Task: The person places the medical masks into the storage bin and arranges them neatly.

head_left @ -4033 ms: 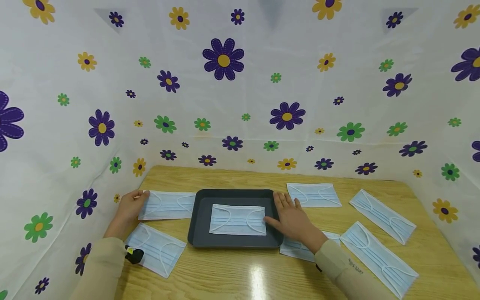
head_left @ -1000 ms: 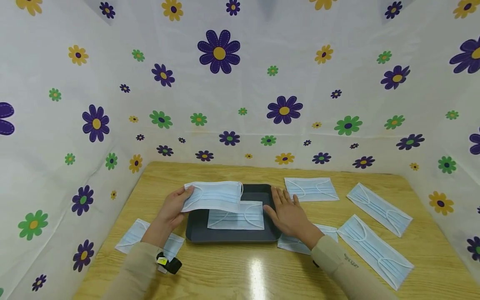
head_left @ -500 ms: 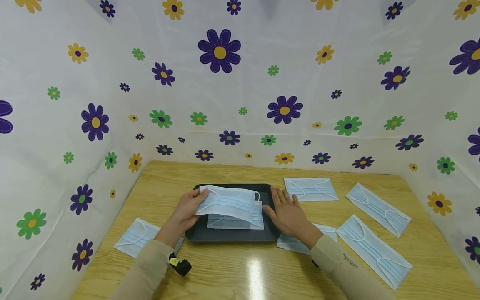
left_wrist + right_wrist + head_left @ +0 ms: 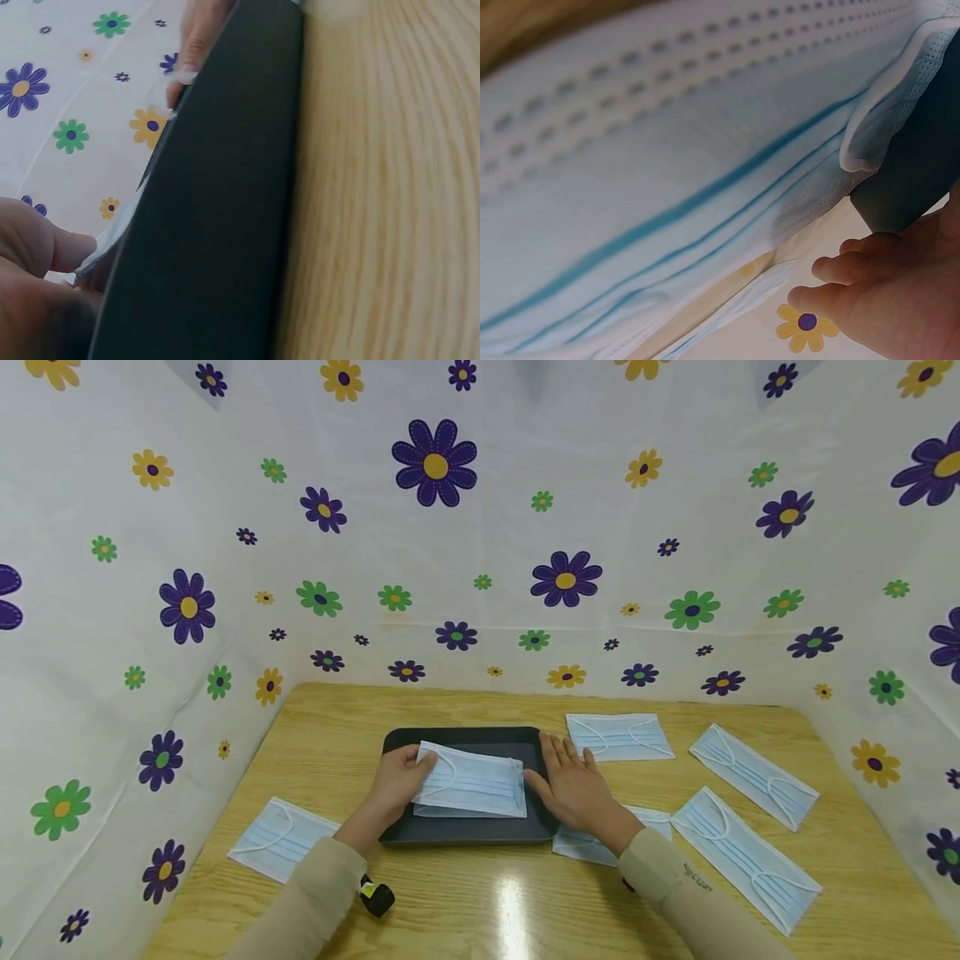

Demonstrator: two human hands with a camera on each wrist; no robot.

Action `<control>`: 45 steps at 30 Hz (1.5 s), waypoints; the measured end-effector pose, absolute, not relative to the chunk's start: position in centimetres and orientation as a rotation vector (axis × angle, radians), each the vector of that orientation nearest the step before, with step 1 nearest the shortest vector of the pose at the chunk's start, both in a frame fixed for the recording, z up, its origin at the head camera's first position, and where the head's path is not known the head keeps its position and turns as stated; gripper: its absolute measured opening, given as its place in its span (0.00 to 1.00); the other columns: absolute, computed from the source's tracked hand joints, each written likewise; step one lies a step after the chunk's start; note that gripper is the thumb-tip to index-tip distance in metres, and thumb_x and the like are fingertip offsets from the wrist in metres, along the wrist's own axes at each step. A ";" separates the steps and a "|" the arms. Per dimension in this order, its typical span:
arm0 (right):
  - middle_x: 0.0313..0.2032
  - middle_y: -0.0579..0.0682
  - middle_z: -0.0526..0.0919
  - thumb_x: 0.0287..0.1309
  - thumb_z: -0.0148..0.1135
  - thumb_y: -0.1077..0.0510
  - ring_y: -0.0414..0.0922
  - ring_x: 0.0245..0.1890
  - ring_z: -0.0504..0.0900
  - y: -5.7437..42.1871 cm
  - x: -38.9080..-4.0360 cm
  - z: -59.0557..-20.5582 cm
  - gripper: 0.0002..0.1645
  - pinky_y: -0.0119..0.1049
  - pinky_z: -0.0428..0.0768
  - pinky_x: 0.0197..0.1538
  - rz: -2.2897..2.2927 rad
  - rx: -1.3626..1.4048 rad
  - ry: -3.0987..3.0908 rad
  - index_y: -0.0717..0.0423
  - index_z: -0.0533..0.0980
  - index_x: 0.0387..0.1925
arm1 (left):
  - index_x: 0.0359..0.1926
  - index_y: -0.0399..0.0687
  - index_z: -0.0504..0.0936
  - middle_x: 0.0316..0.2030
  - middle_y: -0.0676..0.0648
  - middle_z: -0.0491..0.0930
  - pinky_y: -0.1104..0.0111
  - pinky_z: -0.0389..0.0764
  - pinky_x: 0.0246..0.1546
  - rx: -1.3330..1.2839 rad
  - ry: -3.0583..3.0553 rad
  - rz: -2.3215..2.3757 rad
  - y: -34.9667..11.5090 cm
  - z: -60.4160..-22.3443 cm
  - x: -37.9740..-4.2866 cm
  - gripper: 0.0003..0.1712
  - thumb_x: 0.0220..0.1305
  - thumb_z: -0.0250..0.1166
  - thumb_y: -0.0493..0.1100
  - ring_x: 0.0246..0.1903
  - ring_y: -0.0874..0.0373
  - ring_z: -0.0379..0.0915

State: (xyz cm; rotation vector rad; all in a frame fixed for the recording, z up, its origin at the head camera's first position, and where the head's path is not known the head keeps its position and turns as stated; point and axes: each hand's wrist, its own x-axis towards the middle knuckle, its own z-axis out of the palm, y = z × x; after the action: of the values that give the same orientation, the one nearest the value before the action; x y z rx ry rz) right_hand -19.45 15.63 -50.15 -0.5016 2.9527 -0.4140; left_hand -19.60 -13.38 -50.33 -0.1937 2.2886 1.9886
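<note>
My left hand (image 4: 396,783) pinches the left edge of a pale blue face mask (image 4: 480,774) between thumb and fingers. That mask hangs low over the dark grey tray (image 4: 480,837), its right end down near a second mask (image 4: 467,812), which lies in the tray and is mostly covered. My right hand (image 4: 576,787) rests on the tray's right rim with its fingers straight. In the left wrist view, the tray's outer side (image 4: 210,187) fills the middle, with the left thumb (image 4: 37,247) at the mask's edge. Close to the right wrist camera is another mask (image 4: 667,172).
On the wooden table (image 4: 450,902), one mask (image 4: 281,839) lies to the left, partly under the left forearm. To the right lie several more, including a mask (image 4: 621,737) behind the right hand and a long slanted mask (image 4: 750,860). Flowered cloth (image 4: 480,543) surrounds the table.
My left hand has taken the mask from the table left of the tray, carried it right and lowered it over the mask in the tray. My right hand stays on the rim.
</note>
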 end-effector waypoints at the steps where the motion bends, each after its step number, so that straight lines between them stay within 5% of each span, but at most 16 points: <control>1: 0.76 0.62 0.51 0.73 0.35 0.31 0.64 0.76 0.49 15.6 -19.5 -50.1 0.49 0.68 0.47 0.72 -0.409 -0.500 2.953 0.59 0.42 0.79 | 0.47 0.31 0.82 0.30 0.41 0.86 0.71 0.77 0.24 -0.185 2.313 1.964 -13.3 -50.3 -19.5 0.13 0.71 0.61 0.38 0.22 0.62 0.77; 30: 0.76 0.63 0.52 0.73 0.36 0.30 0.64 0.75 0.50 15.7 -19.6 -50.5 0.50 0.69 0.47 0.71 -0.413 -0.513 2.963 0.59 0.42 0.79 | 0.59 0.30 0.77 0.42 0.33 0.85 0.70 0.77 0.29 -0.266 2.487 1.781 -13.2 -50.7 -19.0 0.22 0.71 0.60 0.42 0.30 0.58 0.79; 38: 0.76 0.63 0.52 0.73 0.35 0.30 0.64 0.76 0.50 15.7 -19.7 -50.6 0.49 0.69 0.48 0.72 -0.403 -0.516 2.970 0.59 0.42 0.79 | 0.58 0.32 0.78 0.42 0.34 0.86 0.59 0.84 0.37 -0.173 2.725 1.545 -14.1 -49.8 -18.8 0.22 0.68 0.62 0.41 0.40 0.48 0.85; 45: 0.76 0.63 0.52 0.73 0.36 0.31 0.64 0.75 0.50 15.7 -19.6 -50.7 0.50 0.69 0.48 0.71 -0.401 -0.525 2.975 0.60 0.42 0.79 | 0.51 0.31 0.83 0.34 0.37 0.87 0.63 0.82 0.28 -0.059 2.886 1.424 -14.7 -49.9 -18.9 0.16 0.65 0.64 0.36 0.32 0.50 0.85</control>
State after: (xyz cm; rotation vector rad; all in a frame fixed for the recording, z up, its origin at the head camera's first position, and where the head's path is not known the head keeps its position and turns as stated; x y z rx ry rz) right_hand -19.62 15.73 -50.72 -0.5249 2.9752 -0.4013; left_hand -18.92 -14.68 -49.94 -0.0586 2.8862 1.4241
